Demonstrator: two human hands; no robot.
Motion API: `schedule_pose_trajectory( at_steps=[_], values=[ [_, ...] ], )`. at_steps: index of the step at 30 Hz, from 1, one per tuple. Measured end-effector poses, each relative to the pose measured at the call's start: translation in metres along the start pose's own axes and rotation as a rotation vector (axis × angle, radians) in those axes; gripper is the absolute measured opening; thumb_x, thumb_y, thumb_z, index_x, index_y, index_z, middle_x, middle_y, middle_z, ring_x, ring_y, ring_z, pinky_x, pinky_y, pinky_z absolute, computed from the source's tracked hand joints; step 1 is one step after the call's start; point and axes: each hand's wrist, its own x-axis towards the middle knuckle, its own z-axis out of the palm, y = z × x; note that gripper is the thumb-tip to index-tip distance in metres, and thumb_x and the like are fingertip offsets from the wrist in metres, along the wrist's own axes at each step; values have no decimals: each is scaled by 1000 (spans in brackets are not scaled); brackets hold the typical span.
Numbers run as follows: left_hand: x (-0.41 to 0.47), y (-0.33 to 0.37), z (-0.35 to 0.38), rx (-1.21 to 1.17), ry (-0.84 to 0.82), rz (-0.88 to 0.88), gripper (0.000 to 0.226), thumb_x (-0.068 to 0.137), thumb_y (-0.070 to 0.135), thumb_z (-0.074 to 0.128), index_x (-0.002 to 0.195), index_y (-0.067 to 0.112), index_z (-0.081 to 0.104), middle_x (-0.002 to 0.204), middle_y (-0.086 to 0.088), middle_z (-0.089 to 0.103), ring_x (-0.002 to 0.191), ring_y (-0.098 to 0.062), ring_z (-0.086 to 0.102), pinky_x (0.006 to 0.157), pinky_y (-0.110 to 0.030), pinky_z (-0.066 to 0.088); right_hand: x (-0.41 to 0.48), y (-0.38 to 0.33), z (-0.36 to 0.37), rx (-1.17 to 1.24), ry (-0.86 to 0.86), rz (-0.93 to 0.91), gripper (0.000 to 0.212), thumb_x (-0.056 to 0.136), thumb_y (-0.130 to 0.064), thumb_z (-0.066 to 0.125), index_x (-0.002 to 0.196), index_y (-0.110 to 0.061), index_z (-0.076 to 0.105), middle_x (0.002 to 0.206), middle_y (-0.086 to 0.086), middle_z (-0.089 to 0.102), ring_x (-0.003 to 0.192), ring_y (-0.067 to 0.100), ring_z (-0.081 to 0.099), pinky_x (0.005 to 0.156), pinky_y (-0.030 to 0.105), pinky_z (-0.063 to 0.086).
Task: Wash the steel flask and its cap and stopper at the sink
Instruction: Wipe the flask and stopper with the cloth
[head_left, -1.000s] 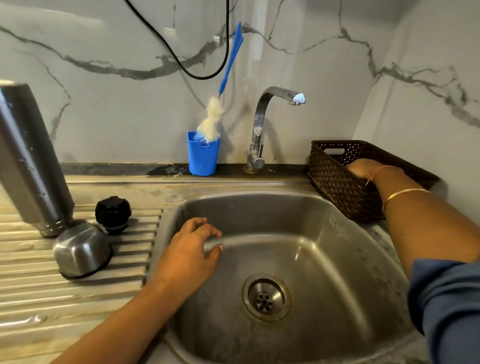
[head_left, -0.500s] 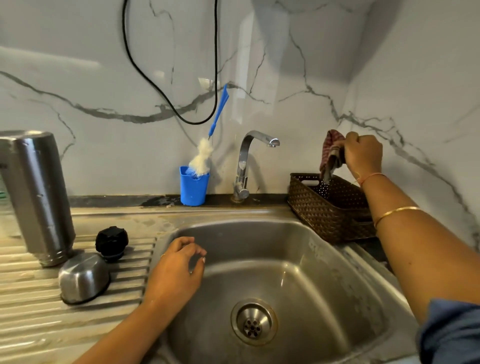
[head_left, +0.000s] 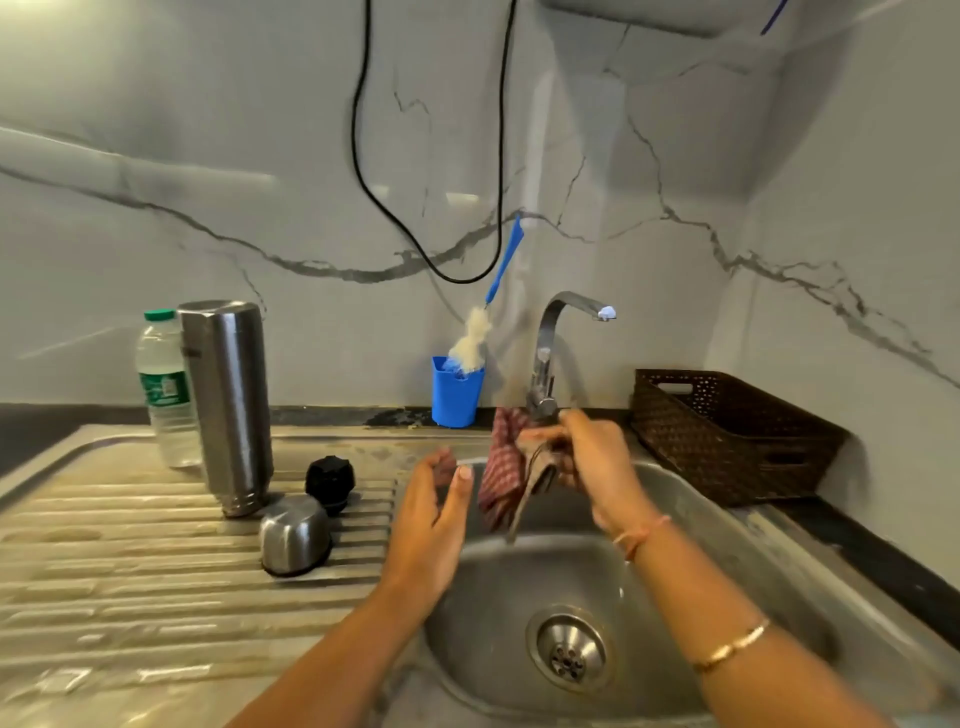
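Note:
The steel flask (head_left: 228, 405) stands upside down on the ribbed drainboard (head_left: 130, 561) left of the sink (head_left: 727, 597). Its steel cap (head_left: 295, 535) lies mouth down in front of it, and the black stopper (head_left: 330, 480) sits just behind the cap. Over the sink's back edge my right hand (head_left: 592, 462) grips a red checked cloth (head_left: 501, 467), which hangs down from it. My left hand (head_left: 434, 519) is held up beside the cloth with fingers straight, holding nothing.
A tap (head_left: 550, 353) rises behind the sink, not running. A blue cup (head_left: 456, 389) with a blue-handled bottle brush (head_left: 496, 291) stands left of it. A brown woven basket (head_left: 727, 436) sits at the right. A plastic water bottle (head_left: 166, 389) stands behind the flask.
My right hand lifted the checked cloth out of the basket and brought it left, down over the sink. My left hand rose from the sink's edge toward the cloth.

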Motion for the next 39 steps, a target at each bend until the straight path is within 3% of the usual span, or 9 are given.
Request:
schedule_pose_trajectory(
  at_steps=[3, 9, 12, 16, 20, 24, 27, 32, 39],
  values=[
    [-1, -1, -2, -67, -9, -88, 53, 82, 58, 46, 123, 24, 50, 113, 8, 63, 103, -3, 60, 90, -20, 48, -24, 13, 23, -100, -181, -10, 36, 99, -19, 44, 82, -1, 70, 69, 5, 70, 49, 5, 63, 45, 15, 47],
    [1, 2, -4, -206, 65, -192, 27, 90, 29, 61, 115, 22, 55, 106, 2, 69, 96, -9, 66, 87, -26, 52, -38, 27, 33, -133, -330, -168, 22, 94, -16, 56, 112, -8, 66, 88, 4, 71, 79, 9, 66, 71, 19, 54],
    [2, 2, -5, -433, 85, -291, 33, 94, 27, 55, 125, 15, 52, 111, -6, 68, 101, -19, 67, 88, -37, 54, -41, 35, 32, -151, -499, -143, 57, 93, -24, 58, 140, -37, 29, 117, -7, 66, 100, -2, 62, 83, 17, 49],
    [4, 7, -6, -647, 96, -368, 24, 100, 18, 44, 122, 13, 50, 108, -11, 66, 88, -16, 68, 61, -23, 55, -45, 42, 38, -345, -589, -215, 89, 91, -30, 59, 148, -37, -8, 151, -6, 32, 132, 4, 35, 109, 25, 35],
    [5, 5, -7, -615, 96, -386, 27, 100, 13, 43, 125, 8, 50, 105, -13, 67, 82, -15, 68, 60, -22, 56, -44, 45, 37, -511, -438, -378, 72, 90, -25, 63, 150, -26, 22, 139, -3, 51, 125, 8, 49, 102, 18, 37],
    [4, 5, -13, -366, 12, -367, 23, 100, 15, 45, 119, 9, 56, 100, -9, 69, 86, -17, 67, 71, -28, 53, -27, 35, 18, -254, -372, -251, 24, 91, -16, 60, 115, -15, 62, 97, -5, 69, 87, 5, 63, 73, 19, 53],
    [5, 9, -16, -67, -35, -326, 19, 98, 15, 47, 113, 17, 58, 101, -2, 67, 90, -14, 63, 72, -25, 49, -13, 30, -3, 39, -341, -72, 16, 93, -15, 55, 102, -6, 66, 80, 0, 69, 71, 12, 64, 61, 22, 52],
    [4, 28, -19, 47, -294, -338, 20, 89, 29, 61, 108, 26, 58, 93, 12, 61, 84, -4, 57, 69, -19, 43, 1, 34, -23, 425, -477, 233, 25, 83, -20, 58, 97, -1, 63, 87, 13, 64, 77, 22, 63, 77, 33, 52],
    [4, 19, -21, -185, -421, -488, 41, 68, 36, 71, 106, 19, 69, 103, -5, 73, 103, -26, 64, 99, -41, 44, 9, 39, -26, 303, -498, 360, 29, 92, -19, 53, 107, 4, 62, 89, 15, 66, 78, 23, 65, 79, 35, 54]
  ],
)
